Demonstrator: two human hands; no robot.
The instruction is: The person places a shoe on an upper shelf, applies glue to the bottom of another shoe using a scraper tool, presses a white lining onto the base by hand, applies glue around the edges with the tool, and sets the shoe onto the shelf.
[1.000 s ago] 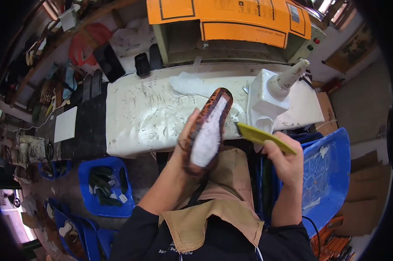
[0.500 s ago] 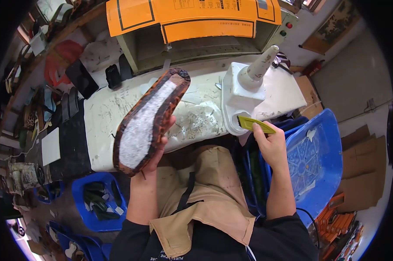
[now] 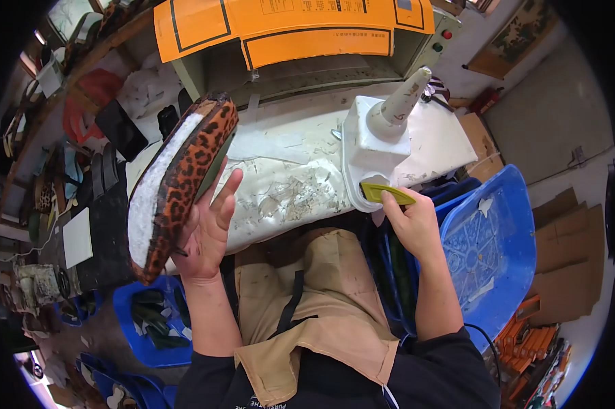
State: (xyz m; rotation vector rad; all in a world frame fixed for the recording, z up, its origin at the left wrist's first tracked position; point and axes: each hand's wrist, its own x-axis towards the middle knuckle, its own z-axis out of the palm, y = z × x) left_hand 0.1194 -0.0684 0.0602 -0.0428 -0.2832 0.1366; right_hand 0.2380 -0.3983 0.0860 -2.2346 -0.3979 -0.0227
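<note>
A leopard-print shoe upper (image 3: pixel 195 167) on a green last is in my left hand (image 3: pixel 208 238), with white material covering its sole and its side turned toward me. My thumb and palm support it from the right, with some fingers lifted off. My right hand (image 3: pixel 416 221) pinches a flat yellow-green brush (image 3: pixel 392 195). The brush's tip is inside the round front cup of a white plastic dispenser (image 3: pixel 372 136) with a cone-shaped top. What the cup contains I cannot make out.
The white worktop (image 3: pixel 300 153) has dried residue near its front edge. Behind it stands a metal machine covered with orange card (image 3: pixel 307 44). Blue bins (image 3: pixel 518 238) are at right and lower left (image 3: pixel 127 320). A dark phone-like slab (image 3: pixel 120 129) leans at left.
My left hand has moved left and rolled the shoe, so its leopard side now shows more than its sole. The brush has tilted and its tip sits further into the cup.
</note>
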